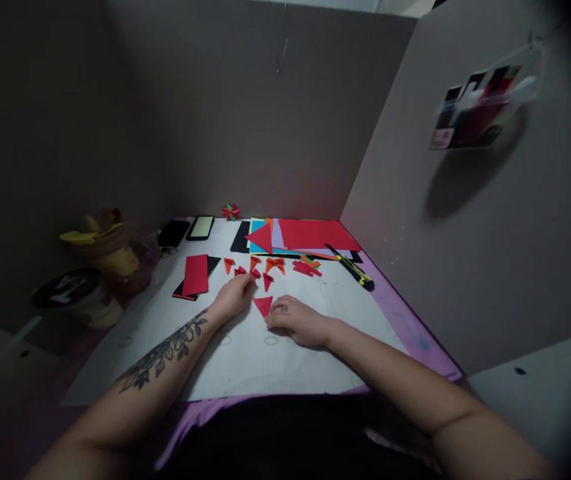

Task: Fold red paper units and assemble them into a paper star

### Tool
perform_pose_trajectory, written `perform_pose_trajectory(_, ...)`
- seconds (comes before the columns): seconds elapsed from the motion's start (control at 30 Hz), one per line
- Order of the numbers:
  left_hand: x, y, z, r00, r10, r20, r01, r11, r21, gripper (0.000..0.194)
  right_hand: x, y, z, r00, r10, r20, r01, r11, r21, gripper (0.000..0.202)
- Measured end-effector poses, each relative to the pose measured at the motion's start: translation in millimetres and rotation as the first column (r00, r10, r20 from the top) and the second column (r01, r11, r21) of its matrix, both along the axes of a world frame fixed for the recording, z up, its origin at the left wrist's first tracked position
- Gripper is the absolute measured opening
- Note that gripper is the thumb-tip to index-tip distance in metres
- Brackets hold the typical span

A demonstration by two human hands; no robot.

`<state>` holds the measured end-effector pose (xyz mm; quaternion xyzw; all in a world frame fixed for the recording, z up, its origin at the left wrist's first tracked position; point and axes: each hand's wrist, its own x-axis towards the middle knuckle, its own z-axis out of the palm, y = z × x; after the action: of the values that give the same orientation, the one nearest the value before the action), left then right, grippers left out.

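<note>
In the head view my left hand (235, 295) rests on the white sheet with its fingers curled. Its fingertips are beside a small red folded paper piece (256, 273), and what they may hold is hidden. My right hand (298, 320) has its thumb and fingers pinched at the lower tip of a red folded paper triangle (263, 305), which lies with its point toward me. Another red folded piece (268, 281) sits just beyond this triangle. Orange folded pieces (276, 265) lie in a loose row farther back.
Red paper strips (307, 269) and a yellow-black utility knife (352, 268) lie to the right. Coloured paper sheets (315, 233) are layered at the back, near a paper star (231, 212) and a phone (200, 228). Red rectangles (196, 274) and a lidded jar (78, 297) are left.
</note>
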<state>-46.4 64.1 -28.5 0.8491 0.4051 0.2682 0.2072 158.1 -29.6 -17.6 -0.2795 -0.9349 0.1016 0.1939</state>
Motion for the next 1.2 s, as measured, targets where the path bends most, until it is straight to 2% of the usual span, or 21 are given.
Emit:
perform_pose_trajectory(0.07, -0.7, -0.3, 2.1, 0.999, -0.009, 0.045, 0.009, 1.0, 0.002, 0.013, 0.3, 0.9, -0.4, 0.999, 0.025, -0.039, -0.026, 0.999, -0.035, 0.031)
perform_pose_trajectory(0.13, -1.6, -1.6, 5.1, 0.994, -0.097, 0.049, 0.097, 0.995, 0.005, 0.015, 0.8, 1.5, -1.0, 0.997, 0.053, -0.063, -0.057, 0.996, -0.068, 0.032)
perform_pose_trajectory(0.2, -2.4, -3.6, 7.9, 0.975, -0.221, -0.014, 0.221, 0.975, 0.018, 0.017, 1.6, 1.3, -1.7, 0.995, 0.05, -0.082, -0.058, 0.994, -0.093, 0.03)
perform_pose_trajectory(0.27, -2.5, -5.3, 9.4, 0.953, -0.29, -0.088, 0.293, 0.956, 0.027, 0.017, 2.4, 0.4, -2.3, 0.995, 0.027, -0.097, -0.039, 0.992, -0.121, 0.029)
perform_pose_trajectory(0.47, 0.7, -3.4, 7.7, 0.946, -0.297, -0.127, 0.302, 0.953, 0.023, 0.016, 1.6, -2.4, -0.9, 0.994, -0.064, -0.084, 0.053, 0.99, -0.131, 0.026)
perform_pose_trajectory(0.93, 8.0, -1.8, 8.5, 0.937, -0.327, -0.122, 0.328, 0.945, -0.015, 0.018, 2.0, -1.8, 2.2, 0.998, -0.063, 0.006, 0.063, 0.991, -0.119, 0.016)
perform_pose_trajectory(1.2, 3.4, 1.1, 10.6, 0.932, -0.344, -0.115, 0.342, 0.939, -0.037, 0.017, 2.2, -1.8, -0.4, 0.997, -0.076, -0.023, 0.073, 0.99, -0.122, 0.017)
